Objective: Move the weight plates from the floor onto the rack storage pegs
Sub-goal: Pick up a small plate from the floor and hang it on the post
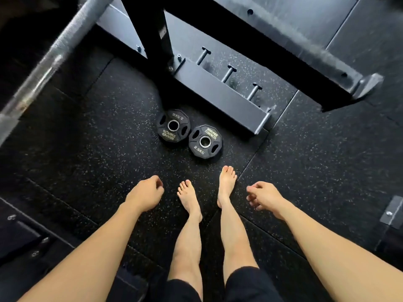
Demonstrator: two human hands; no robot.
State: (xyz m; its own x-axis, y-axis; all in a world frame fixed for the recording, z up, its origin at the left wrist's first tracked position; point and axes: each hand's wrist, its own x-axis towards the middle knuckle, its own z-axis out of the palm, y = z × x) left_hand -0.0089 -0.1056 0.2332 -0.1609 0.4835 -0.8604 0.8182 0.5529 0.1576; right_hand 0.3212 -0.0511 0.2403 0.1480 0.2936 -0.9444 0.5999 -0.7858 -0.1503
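Two small black 2.5 kg weight plates lie flat on the speckled rubber floor, side by side and touching or nearly so: the left plate (173,125) and the right plate (205,141). Just beyond them runs the rack's base beam (220,95) with three short steel storage pegs, the far one (203,55), the middle one (228,73) and the near one (254,91), all bare. My left hand (145,192) hangs low with fingers loosely curled, holding nothing. My right hand (262,196) hangs likewise, empty. Both hands are well short of the plates.
My bare feet (226,184) stand just before the plates. A steel barbell (50,57) crosses the upper left at height. The rack's black upright (152,33) and a long cross beam (272,51) stand behind the pegs. A bolted floor bracket (392,212) sits at the right edge.
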